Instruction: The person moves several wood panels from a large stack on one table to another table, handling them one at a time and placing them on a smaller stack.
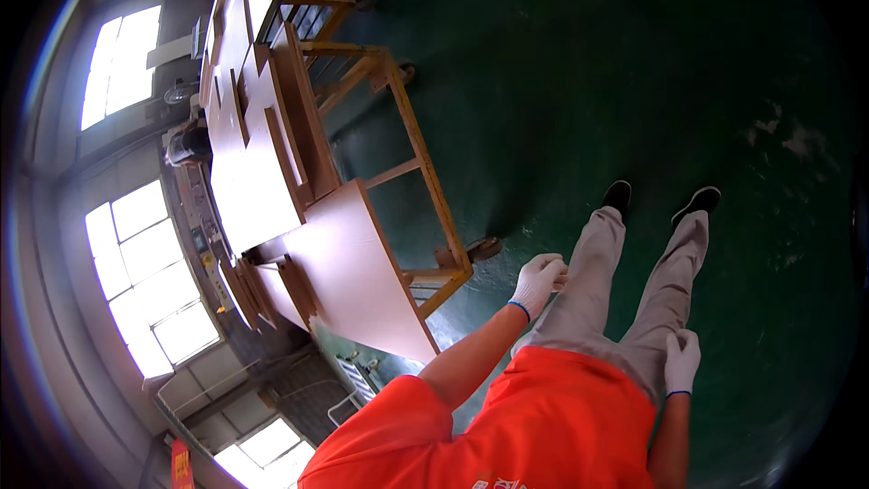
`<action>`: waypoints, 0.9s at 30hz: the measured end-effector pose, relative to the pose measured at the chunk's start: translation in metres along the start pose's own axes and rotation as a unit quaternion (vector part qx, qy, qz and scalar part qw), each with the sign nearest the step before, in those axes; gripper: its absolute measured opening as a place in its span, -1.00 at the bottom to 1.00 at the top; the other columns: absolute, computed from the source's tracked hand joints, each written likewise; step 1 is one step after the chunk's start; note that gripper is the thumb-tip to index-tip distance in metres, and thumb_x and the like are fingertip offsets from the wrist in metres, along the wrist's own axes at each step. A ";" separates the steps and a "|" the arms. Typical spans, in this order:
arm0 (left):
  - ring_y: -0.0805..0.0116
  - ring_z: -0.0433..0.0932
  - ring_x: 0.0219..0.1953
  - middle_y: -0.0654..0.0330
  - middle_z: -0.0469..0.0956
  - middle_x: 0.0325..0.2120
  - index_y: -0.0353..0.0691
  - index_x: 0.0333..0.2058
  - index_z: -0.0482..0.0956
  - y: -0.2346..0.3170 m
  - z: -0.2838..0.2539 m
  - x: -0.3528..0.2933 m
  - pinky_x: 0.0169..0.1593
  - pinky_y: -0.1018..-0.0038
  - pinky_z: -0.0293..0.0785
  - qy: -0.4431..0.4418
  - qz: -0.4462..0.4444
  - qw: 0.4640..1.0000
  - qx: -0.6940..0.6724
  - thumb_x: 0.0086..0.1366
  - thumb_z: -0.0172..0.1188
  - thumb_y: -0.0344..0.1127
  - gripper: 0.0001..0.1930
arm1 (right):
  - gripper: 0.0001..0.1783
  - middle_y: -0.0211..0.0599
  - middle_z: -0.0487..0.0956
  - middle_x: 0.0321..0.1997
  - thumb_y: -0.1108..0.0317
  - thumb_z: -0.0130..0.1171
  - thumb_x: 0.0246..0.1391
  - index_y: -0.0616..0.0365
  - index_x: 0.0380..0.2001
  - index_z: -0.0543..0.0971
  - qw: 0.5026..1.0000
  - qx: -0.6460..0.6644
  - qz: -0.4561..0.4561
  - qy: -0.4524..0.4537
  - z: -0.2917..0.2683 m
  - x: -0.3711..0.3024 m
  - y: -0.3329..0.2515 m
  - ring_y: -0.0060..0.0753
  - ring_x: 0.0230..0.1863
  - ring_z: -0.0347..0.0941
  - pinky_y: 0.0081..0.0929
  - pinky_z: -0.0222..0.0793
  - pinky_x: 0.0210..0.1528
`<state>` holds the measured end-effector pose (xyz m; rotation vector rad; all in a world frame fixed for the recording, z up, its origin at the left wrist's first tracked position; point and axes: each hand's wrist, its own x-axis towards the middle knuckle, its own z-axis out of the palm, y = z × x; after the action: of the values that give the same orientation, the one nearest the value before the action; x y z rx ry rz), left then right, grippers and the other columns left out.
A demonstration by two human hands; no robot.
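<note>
My left hand [539, 282], in a white glove with a blue cuff, hangs in front of my left thigh. Its fingers are loosely curled in, and nothing shows in them. Beside my right thigh is my right hand [682, 362], gloved the same way and closed, its fingertips partly hidden; I see nothing in it. The thing nearest my left hand is a pale wooden panel [348, 258] on a yellow wheeled frame [418, 140], apart from the hand.
More boards [258, 158] lie stacked on the carts at the left, running into the distance. A caster [484, 249] juts out at the near frame corner. Green floor [579, 81] stretches ahead and right. Another person [188, 143] stands beyond the boards, near the windows.
</note>
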<state>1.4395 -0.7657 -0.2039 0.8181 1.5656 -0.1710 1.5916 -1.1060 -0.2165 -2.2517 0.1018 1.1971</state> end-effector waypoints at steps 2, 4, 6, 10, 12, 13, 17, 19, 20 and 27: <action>0.42 0.58 -0.30 0.13 0.60 -0.32 -0.42 -0.06 0.58 -0.023 0.008 0.021 -0.21 0.54 0.49 0.031 -0.003 0.998 0.058 0.25 0.19 -0.27 -0.63 | -0.70 -0.12 0.60 -0.11 0.35 0.23 0.18 0.30 -0.09 0.53 0.998 -0.060 0.009 0.027 -0.027 0.032 0.000 -0.28 -0.06 0.54 -0.39 0.43 0.04; 0.41 0.59 -0.27 0.09 0.64 -0.30 -0.42 -0.08 0.62 -0.068 0.020 0.051 -0.17 0.52 0.49 0.061 0.002 0.989 0.138 0.24 0.17 -0.24 -0.62 | -0.68 -0.14 0.58 -0.08 0.31 0.23 0.20 0.31 -0.07 0.53 0.998 -0.055 0.009 0.034 -0.055 0.075 0.020 -0.28 -0.04 0.51 -0.38 0.41 0.07; 0.38 0.60 -0.27 0.06 0.65 -0.27 -0.41 -0.07 0.62 -0.095 0.043 0.050 -0.15 0.49 0.50 0.126 0.000 0.977 0.171 0.26 0.16 -0.22 -0.61 | -0.67 -0.15 0.57 -0.07 0.31 0.21 0.23 0.33 -0.06 0.52 0.998 -0.027 0.042 0.036 -0.086 0.093 0.024 -0.29 -0.03 0.50 -0.38 0.40 0.08; 0.33 0.59 -0.11 0.04 0.66 -0.17 -0.39 -0.03 0.62 -0.150 0.087 0.073 0.01 0.47 0.47 0.070 0.007 0.967 0.246 0.32 0.12 -0.19 -0.60 | -0.67 -0.15 0.55 -0.04 0.32 0.18 0.26 0.36 -0.03 0.51 0.996 -0.031 0.060 0.052 -0.116 0.114 0.058 -0.32 -0.01 0.48 -0.38 0.38 0.12; 0.28 0.58 -0.03 0.02 0.66 -0.13 -0.41 -0.03 0.61 -0.154 0.102 0.078 0.07 0.45 0.45 0.059 -0.035 0.975 0.213 0.35 0.11 -0.18 -0.60 | -0.67 -0.15 0.55 -0.03 0.33 0.17 0.27 0.36 -0.02 0.51 0.994 -0.029 0.100 0.035 -0.121 0.117 0.071 -0.31 0.00 0.48 -0.37 0.38 0.13; 0.26 0.59 -0.03 0.00 0.66 -0.13 -0.41 -0.03 0.62 -0.152 0.109 0.077 0.08 0.44 0.45 0.059 -0.042 0.978 0.196 0.35 0.10 -0.17 -0.60 | -0.67 -0.14 0.56 -0.04 0.32 0.17 0.27 0.36 -0.03 0.51 0.993 -0.030 0.105 0.031 -0.121 0.116 0.067 -0.30 -0.02 0.48 -0.37 0.38 0.12; 0.25 0.59 -0.04 -0.02 0.66 -0.13 -0.41 -0.06 0.63 -0.133 0.123 0.066 0.08 0.42 0.45 0.061 -0.080 0.979 0.177 0.35 0.11 -0.15 -0.59 | -0.69 -0.10 0.57 -0.06 0.33 0.16 0.27 0.37 -0.06 0.53 0.993 -0.085 0.072 -0.030 -0.111 0.120 0.060 -0.27 -0.04 0.50 -0.38 0.38 0.11; 0.14 0.61 -0.03 -0.06 0.65 -0.13 -0.37 -0.07 0.64 -0.139 0.126 0.059 0.09 0.37 0.46 0.073 -0.065 0.975 0.198 0.34 0.10 -0.12 -0.59 | -0.69 -0.10 0.57 -0.07 0.33 0.16 0.26 0.37 -0.07 0.53 0.993 -0.078 0.076 -0.045 -0.119 0.124 0.054 -0.26 -0.04 0.50 -0.37 0.38 0.10; 0.08 0.61 -0.02 -0.09 0.65 -0.13 -0.35 -0.08 0.64 -0.140 0.126 0.058 0.10 0.34 0.46 0.078 -0.052 0.973 0.209 0.34 0.10 -0.11 -0.59 | -0.70 -0.10 0.57 -0.07 0.33 0.16 0.26 0.37 -0.07 0.53 0.993 -0.072 0.074 -0.049 -0.121 0.128 0.049 -0.26 -0.05 0.50 -0.37 0.39 0.10; 0.21 0.60 -0.03 -0.01 0.66 -0.12 -0.36 -0.04 0.63 -0.067 0.152 0.024 0.08 0.38 0.46 0.061 -0.081 0.966 0.236 0.31 0.15 -0.11 -0.57 | -0.72 -0.14 0.57 -0.16 0.36 0.18 0.19 0.37 -0.13 0.53 0.996 -0.051 0.052 -0.056 -0.156 0.129 0.013 -0.31 -0.11 0.49 -0.40 0.40 0.04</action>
<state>1.5247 -0.8897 -0.2787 1.0832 1.7368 -0.6433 1.7791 -1.1734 -0.2561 -2.2843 0.1180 1.4099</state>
